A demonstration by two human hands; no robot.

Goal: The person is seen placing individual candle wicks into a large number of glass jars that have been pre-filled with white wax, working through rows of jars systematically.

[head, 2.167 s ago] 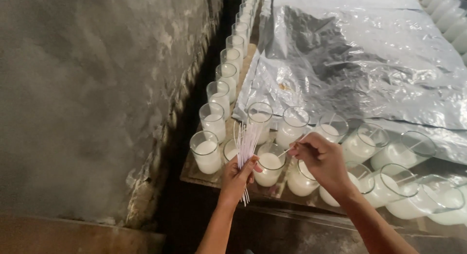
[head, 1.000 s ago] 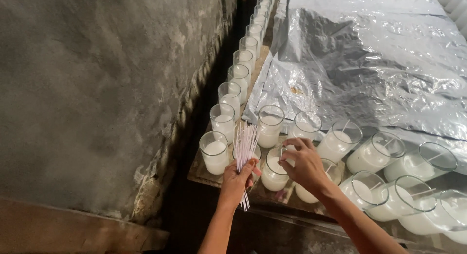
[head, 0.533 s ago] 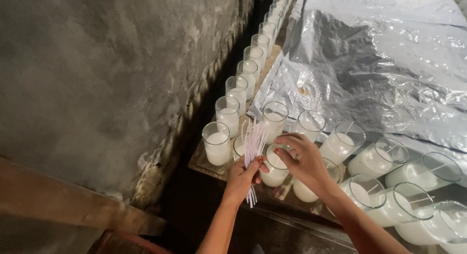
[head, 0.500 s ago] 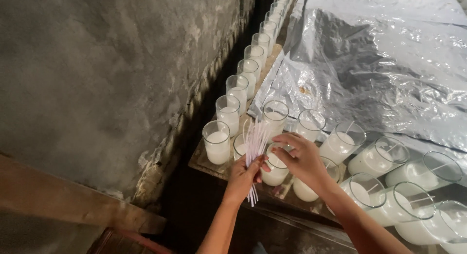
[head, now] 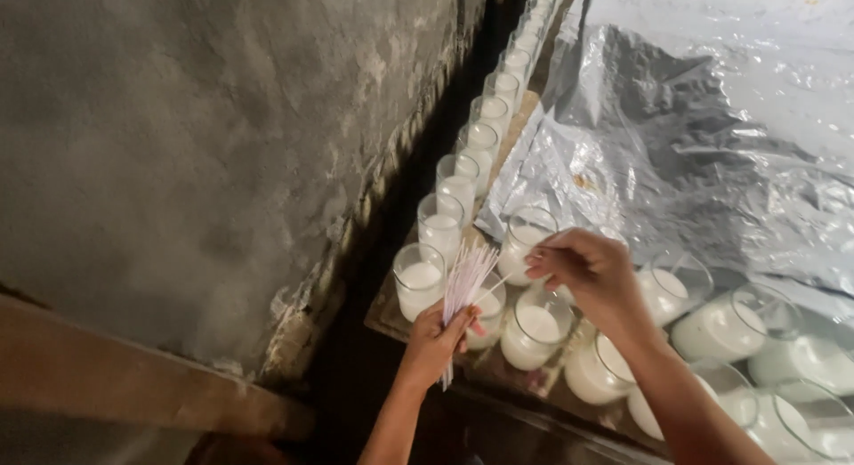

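My left hand (head: 438,333) grips a bundle of thin white wicks (head: 464,281) that fans upward over the near glasses. My right hand (head: 587,271) pinches a single wick (head: 500,285) drawn out of that bundle, its fingers closed just right of the fan. Below both hands stand clear glasses filled with white wax (head: 532,331), one directly under the right hand. Another wax-filled glass (head: 419,278) stands left of the bundle.
A long row of wax-filled glasses (head: 482,136) runs away along the board's left edge beside a rough grey wall (head: 205,136). Crinkled silver foil (head: 694,153) covers the surface at right. More glasses (head: 738,318) sit at lower right. A wooden beam (head: 133,376) crosses lower left.
The view has tilted up and left along the wall. My right hand has lifted slightly away from the bundle with one wick pinched; the left hand still holds the bundle.
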